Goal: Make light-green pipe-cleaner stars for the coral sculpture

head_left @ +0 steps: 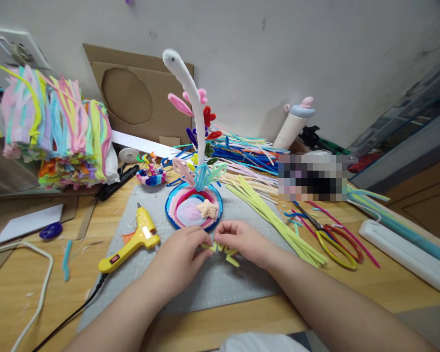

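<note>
A zigzag-bent yellow-green pipe cleaner (231, 257) is pinched between the fingertips of my left hand (185, 254) and my right hand (244, 240), low over the grey cutting mat (220, 288). Just behind my hands lies a round coiled base (183, 211) in blue, pink and lilac with a beige star (207, 209) on it. From the back of the base rises a white fuzzy stem (195, 98) beside red, pink, purple and green petals. Pastel looped shapes (202, 176) sit at its foot.
A yellow glue gun (132, 242) lies left on the mat. Yellow-green pipe cleaners (278, 225) and scissors (333, 239) lie right. Behind are pipe cleaner bundles (58, 127), cardboard (143, 93) and a white bottle (293, 124). A white power strip (407, 254) is far right.
</note>
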A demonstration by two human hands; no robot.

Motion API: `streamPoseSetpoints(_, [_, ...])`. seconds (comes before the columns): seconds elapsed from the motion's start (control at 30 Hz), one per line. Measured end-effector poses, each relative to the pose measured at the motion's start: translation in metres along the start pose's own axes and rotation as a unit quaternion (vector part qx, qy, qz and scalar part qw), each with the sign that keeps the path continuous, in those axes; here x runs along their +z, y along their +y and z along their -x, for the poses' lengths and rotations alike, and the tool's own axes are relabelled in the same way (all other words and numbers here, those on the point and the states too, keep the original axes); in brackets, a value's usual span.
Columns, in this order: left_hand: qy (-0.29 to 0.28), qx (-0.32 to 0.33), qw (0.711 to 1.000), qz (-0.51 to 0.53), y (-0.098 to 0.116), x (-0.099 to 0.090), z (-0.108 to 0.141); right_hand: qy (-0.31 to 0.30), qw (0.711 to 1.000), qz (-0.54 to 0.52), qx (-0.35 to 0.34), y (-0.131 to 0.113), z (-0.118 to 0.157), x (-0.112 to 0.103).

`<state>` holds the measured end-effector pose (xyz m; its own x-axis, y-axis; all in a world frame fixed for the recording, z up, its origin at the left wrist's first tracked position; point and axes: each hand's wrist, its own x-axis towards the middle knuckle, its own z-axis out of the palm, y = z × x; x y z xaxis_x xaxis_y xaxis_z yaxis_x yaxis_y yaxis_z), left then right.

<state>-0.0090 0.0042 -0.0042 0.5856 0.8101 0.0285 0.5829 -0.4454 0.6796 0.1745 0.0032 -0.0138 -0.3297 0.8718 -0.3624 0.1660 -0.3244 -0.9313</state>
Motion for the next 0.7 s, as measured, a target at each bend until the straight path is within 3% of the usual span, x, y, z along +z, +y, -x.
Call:
streamPoseSetpoints(0.07, [-0.013, -0.011, 0.999, -0.037, 0.0, 0.0, 0.001, 0.027, 0.991, 0.113, -0.059, -0.001, 0.002, -0.006])
streamPoseSetpoints(0.17, [-0.03, -0.039, 0.996, -0.08, 0.003, 0.001, 0.003, 0.118, 0.935, 0.298, -0.15, -0.004, 0.012, -0.017])
streamPoseSetpoints(0.27, [-0.033, -0.064, 0.992, -0.103, 0.008, 0.001, 0.007, 0.128, 0.901, 0.387, -0.151, -0.003, 0.029, -0.025])
streamPoseSetpoints(0.43, [-0.021, -0.097, 0.989, -0.11, 0.012, 0.001, 0.009, 0.103, 0.887, 0.427, -0.144, 0.011, 0.043, -0.021])
streamPoseSetpoints(0.7, [-0.031, -0.092, 0.988, -0.122, 0.012, 0.013, 0.005, 0.1, 0.869, 0.453, -0.169, 0.025, 0.032, -0.01])
